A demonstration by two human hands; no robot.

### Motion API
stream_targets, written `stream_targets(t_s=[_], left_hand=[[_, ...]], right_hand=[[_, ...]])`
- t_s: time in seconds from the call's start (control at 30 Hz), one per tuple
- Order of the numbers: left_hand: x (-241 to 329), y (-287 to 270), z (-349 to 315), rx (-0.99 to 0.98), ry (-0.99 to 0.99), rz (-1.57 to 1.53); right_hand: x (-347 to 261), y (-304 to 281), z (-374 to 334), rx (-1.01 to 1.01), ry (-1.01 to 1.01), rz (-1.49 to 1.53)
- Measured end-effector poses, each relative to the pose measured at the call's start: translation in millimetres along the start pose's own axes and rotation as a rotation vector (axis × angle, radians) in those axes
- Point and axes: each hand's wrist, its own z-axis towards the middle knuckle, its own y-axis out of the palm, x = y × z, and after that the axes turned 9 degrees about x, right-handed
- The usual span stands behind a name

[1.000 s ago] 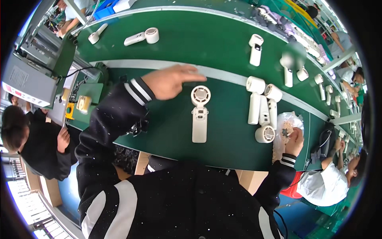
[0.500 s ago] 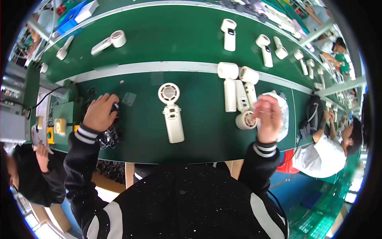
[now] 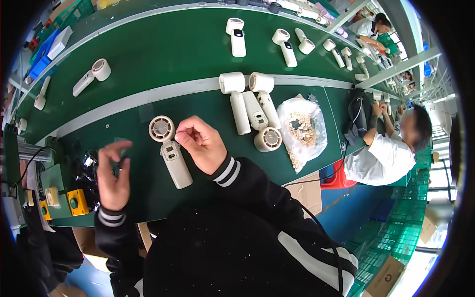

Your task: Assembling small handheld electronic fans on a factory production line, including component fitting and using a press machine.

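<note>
Standing at the lower left of the frame, a yellow button box (image 3: 77, 202) sits to the side, which probably leaves the middle of the green worktop (image 3: 141, 198) free for handling. Just above and right of it lie shiny dark parts (image 3: 88, 171), seemingly heaped there to be within the left hand's reach. That left hand (image 3: 113, 178) is raised left of centre with fingers spread; a small dark piece (image 3: 122, 161) appears between thumb and fingers, but blur leaves me unable to tell how firmly it is gripped.

Next, left of the middle, the white handheld fan (image 3: 178, 171) lies on the worktop, its round head toward the top of the frame and its handle angled down; lying flat presumably steadies it. The right hand (image 3: 205, 146) is poised beside its neck, thumb and forefinger drawn together; whether anything is pinched there I cannot tell.

Right of centre, three white fans (image 3: 240, 114) lie side by side, the middle one reversed, likely so the handles nest closely. Beyond them, a clear bag (image 3: 320, 132) lies spread flat around small tan pieces (image 3: 304, 133), which probably makes picking them out easier.
</note>
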Motion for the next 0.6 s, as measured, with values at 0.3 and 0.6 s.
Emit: stream_targets(t_s=[0.3,0.6], left_hand=[[-16.3,49.1,-12.4,0.064,-0.273,-0.505],[-13.1,57.9,-19.3,0.173,-0.414,-0.602]], right_hand=[[-5.4,-7.8,-10.9,-0.114,0.225,-0.039],[3.2,1.5,-14.2,-0.133,-0.307,-0.715]])
